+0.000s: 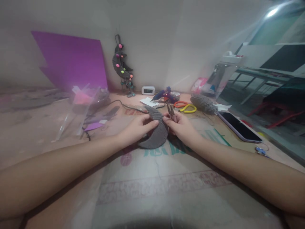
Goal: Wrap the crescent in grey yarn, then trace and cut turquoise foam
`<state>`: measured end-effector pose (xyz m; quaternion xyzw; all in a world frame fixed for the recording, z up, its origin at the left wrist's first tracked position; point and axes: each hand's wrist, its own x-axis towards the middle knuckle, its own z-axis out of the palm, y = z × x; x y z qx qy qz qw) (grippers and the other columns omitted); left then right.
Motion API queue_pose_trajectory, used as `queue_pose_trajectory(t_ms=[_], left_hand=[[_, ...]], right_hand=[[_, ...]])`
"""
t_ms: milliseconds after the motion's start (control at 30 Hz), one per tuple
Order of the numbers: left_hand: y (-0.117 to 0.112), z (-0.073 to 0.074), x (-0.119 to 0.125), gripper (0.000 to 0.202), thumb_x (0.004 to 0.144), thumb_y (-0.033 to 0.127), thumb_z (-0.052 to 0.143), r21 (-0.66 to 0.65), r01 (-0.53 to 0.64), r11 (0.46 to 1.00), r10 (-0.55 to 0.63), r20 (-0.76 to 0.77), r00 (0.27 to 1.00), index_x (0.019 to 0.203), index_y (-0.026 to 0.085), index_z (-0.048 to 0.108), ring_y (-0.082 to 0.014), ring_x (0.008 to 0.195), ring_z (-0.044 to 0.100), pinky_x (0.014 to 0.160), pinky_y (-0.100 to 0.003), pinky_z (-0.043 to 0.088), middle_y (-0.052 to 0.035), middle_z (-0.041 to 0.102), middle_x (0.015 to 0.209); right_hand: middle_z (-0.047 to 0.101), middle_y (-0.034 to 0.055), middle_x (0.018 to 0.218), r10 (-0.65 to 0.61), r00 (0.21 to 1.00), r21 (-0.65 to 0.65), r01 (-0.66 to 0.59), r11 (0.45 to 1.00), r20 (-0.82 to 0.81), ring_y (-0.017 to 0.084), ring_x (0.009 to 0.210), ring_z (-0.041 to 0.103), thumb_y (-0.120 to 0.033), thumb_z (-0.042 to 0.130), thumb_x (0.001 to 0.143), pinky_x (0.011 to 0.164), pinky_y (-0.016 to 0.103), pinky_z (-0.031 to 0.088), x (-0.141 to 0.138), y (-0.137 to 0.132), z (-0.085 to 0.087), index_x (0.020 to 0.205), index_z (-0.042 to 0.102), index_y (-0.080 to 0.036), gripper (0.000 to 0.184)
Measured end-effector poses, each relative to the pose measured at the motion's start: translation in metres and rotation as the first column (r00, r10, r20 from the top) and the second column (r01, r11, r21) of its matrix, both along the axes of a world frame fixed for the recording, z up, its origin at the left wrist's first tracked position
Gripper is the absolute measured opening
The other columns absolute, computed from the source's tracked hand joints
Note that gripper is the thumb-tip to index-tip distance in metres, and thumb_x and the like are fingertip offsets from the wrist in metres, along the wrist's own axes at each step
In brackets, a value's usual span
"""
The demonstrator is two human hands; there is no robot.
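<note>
A crescent wrapped in dark grey yarn (158,135) is held upright over the middle of the table. My left hand (139,127) grips its left edge, thumb on the front face. On the opposite edge, the fingertips of my right hand (181,127) pinch or touch the crescent. That same hand also holds small thread snips (171,114), their blades pointing up and slightly apart. The right hand's lower fingers are partly hidden.
Behind my hands lie a blue glue gun (162,93), yellow-handled pliers (189,108), a small clock (148,90) and a grey yarn ball (203,104). A phone (239,126) rests at right. A decorated crescent (119,62) hangs on the wall beside purple sheets (71,60).
</note>
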<state>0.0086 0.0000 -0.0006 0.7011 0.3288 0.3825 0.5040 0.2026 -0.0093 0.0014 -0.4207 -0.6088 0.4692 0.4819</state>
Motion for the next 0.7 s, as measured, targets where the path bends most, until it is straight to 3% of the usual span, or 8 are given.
queue_pose_trajectory(t_ms=[167, 400, 600, 700], left_hand=[[0.0026, -0.0063, -0.0016, 0.042, 0.090, 0.045, 0.068, 0.047, 0.012, 0.999, -0.011, -0.027, 1.000, 0.120, 0.015, 0.070, -0.0134, 0.072, 0.059, 0.062, -0.023, 0.046, -0.0052, 0.071, 0.094], [0.0048, -0.0003, -0.0012, 0.027, 0.087, 0.041, 0.064, 0.094, -0.010, 0.996, 0.012, -0.022, 1.000, 0.096, 0.016, 0.071, -0.0186, 0.078, 0.061, 0.069, -0.026, 0.047, -0.0028, 0.067, 0.079], [0.0033, -0.0005, -0.0011, 0.028, 0.086, 0.046, 0.064, 0.082, 0.008, 0.997, -0.005, -0.044, 0.999, 0.089, 0.018, 0.068, -0.0151, 0.065, 0.052, 0.058, -0.024, 0.039, 0.0012, 0.057, 0.067], [0.0005, 0.0012, -0.0007, 0.035, 0.089, 0.053, 0.063, 0.012, -0.013, 1.000, 0.013, -0.026, 1.000, 0.077, 0.020, 0.060, -0.0134, 0.058, 0.045, 0.054, -0.023, 0.036, 0.0039, 0.046, 0.059]], right_hand=[[0.049, -0.0067, 0.065, 0.023, 1.000, 0.003, -0.023, 1.000, -0.004, 0.012, 0.059, 0.046, -0.041, 0.076, 0.080, 0.051, 0.024, 0.032, -0.0010, 0.0004, -0.0007, 0.089, 0.059, -0.022, 0.027], [0.052, -0.0069, 0.069, 0.056, 0.998, 0.011, -0.056, 0.998, -0.018, 0.010, 0.056, 0.043, -0.041, 0.075, 0.080, 0.049, 0.024, 0.029, -0.0033, -0.0014, -0.0008, 0.093, 0.059, -0.023, 0.028], [0.054, -0.0053, 0.073, 0.047, 0.999, 0.045, -0.048, 0.998, 0.021, 0.011, 0.061, 0.046, -0.041, 0.074, 0.080, 0.052, 0.024, 0.033, -0.0036, -0.0022, 0.0005, 0.091, 0.060, -0.022, 0.026], [0.052, -0.0055, 0.071, 0.046, 0.998, 0.035, -0.048, 0.998, 0.035, 0.012, 0.062, 0.047, -0.041, 0.073, 0.082, 0.052, 0.024, 0.033, -0.0029, -0.0026, 0.0006, 0.088, 0.058, -0.023, 0.025]])
